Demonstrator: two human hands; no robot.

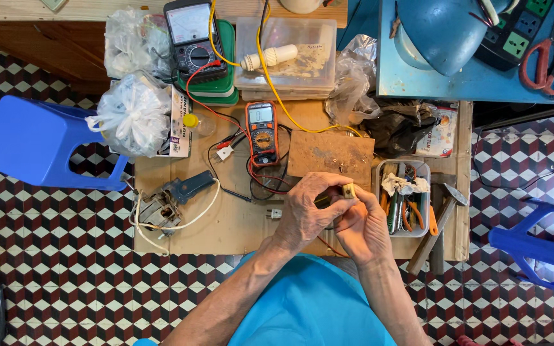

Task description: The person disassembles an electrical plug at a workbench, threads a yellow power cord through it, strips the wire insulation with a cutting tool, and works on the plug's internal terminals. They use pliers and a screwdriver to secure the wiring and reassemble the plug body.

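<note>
You are holding small tan block (349,190) between both hands, above low wooden board (181,227). Your left hand (307,211) is curling over it — fingers closed around darker part beneath. Your right hand (361,225) is pinching block at fingertips. Orange multimeter (261,132) is lying just beyond hands, tool tray (422,168) sitting just right of them, hammer (440,221) leaning beside tray.

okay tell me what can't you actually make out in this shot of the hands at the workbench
Head view only:
- Small tan part: mostly covered by the fingers of the left hand and right hand; its kind is unclear.
- Scissors: blade tips cut off by the top edge.
- Tool tray: contents jumbled, too small to identify.
</note>
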